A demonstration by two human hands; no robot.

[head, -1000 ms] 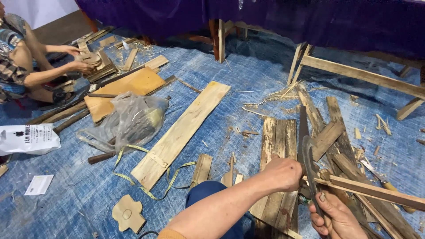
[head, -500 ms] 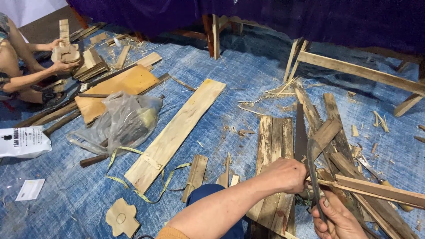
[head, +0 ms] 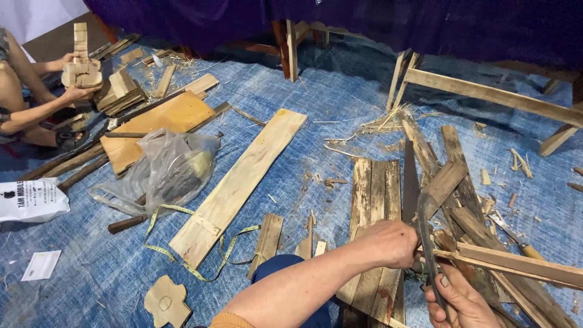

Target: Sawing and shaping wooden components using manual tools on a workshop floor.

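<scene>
Partly cropped right hand (head: 463,302), blade (head: 425,243) gripped

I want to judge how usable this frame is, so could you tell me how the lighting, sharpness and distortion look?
Head view: light is even and soft across the blue tarp, with no glare; the purple cloth at the top is dark with deep shadow beneath. The left hand, right hand and long plank look sharp, without motion blur. Mild wide-angle stretch shows at the edges.
</scene>
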